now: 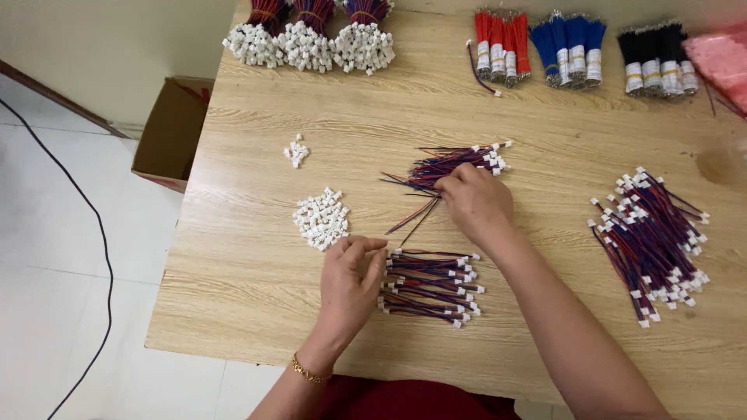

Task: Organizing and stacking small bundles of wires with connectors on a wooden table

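On the wooden counter (545,140), your right hand (476,204) presses down on a loose bunch of red and blue wires (455,165), fingers curled onto them. Your left hand (352,284) sits beside a neat wire stack (429,286). Its grip is pinched shut near the pile of little white plugs (321,218), but I cannot tell what it holds.

I see a loose fan of red, blue and black wires (455,165), white plugs at its right end, under my right fingers; a neat stack of finished leads (429,285) (plugs both ends) lies nearer.
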